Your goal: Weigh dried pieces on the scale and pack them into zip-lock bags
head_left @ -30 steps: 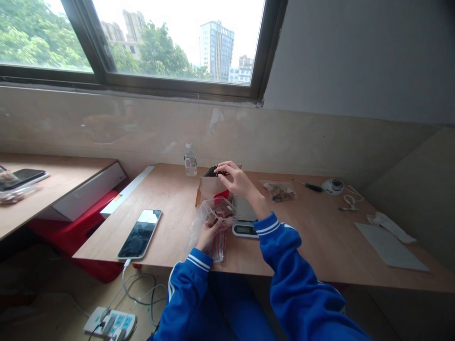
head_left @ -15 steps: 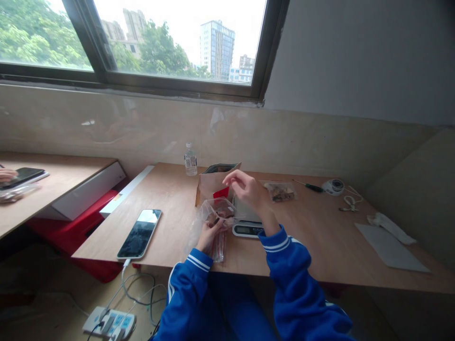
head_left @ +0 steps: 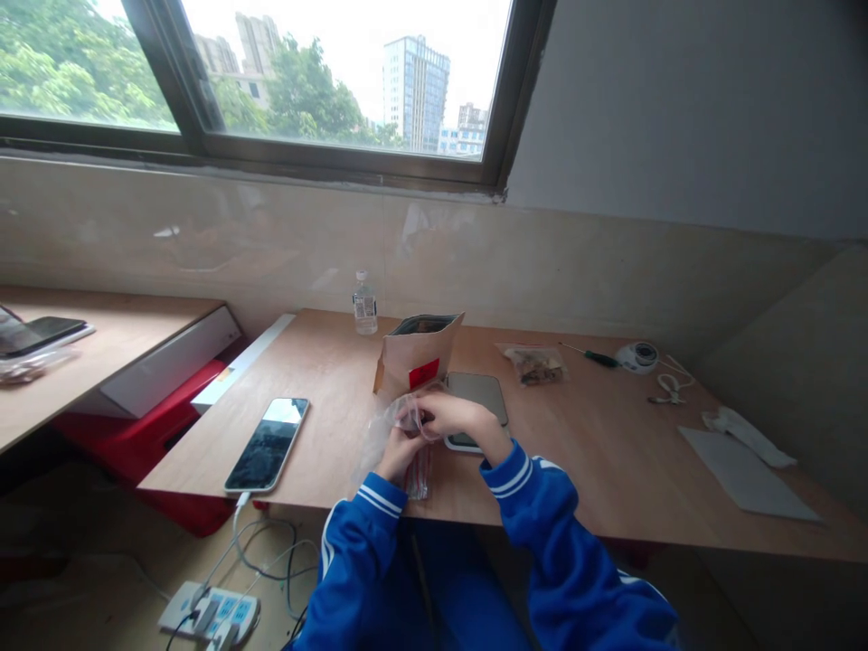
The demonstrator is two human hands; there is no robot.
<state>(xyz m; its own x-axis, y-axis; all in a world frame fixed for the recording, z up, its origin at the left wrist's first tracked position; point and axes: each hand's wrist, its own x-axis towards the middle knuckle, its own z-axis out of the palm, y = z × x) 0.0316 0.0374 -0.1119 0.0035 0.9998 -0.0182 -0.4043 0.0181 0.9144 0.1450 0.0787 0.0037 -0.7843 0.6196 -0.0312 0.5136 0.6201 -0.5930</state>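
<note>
Our fingers meet at the mouth of the clear plastic bag (head_left: 386, 443), which lies near the table's front edge; its thin film could slip or fold shut, we judge, if the left grip loosened while the right pushed. Our left hand (head_left: 399, 452) pinches the film between thumb and fingers. Our right hand (head_left: 457, 416) curls over the opening, fingers bent; plastic hides whether they close on anything. Just behind stands an open kraft pouch (head_left: 410, 357), which a knock from the right wrist might tip. A digital scale (head_left: 478, 393) sits partly beneath that forearm. Toward the table's left edge lies a smartphone (head_left: 268, 443); at the back edge stands a water bottle (head_left: 364, 312).
</note>
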